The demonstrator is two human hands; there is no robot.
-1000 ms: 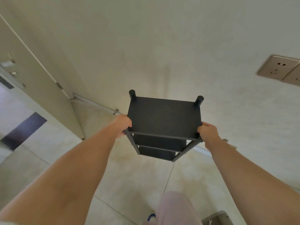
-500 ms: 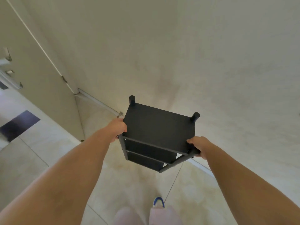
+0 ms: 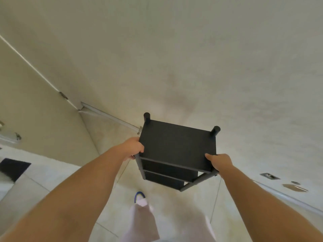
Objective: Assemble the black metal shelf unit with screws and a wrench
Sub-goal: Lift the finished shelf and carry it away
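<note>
Head view: the left hand (image 3: 133, 148) grips the near left post of the black metal three-tier shelf unit (image 3: 176, 145), fingers curled round it. The right hand (image 3: 220, 162) grasps the near right corner, thumb on the top panel. The unit stands beside the pale wall (image 3: 174, 58) on the beige tiled floor (image 3: 108, 131). No readable markings visible.

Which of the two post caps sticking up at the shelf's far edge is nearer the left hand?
The far-left cap, just beyond the left hand; the other stands at the far-right corner.
</note>
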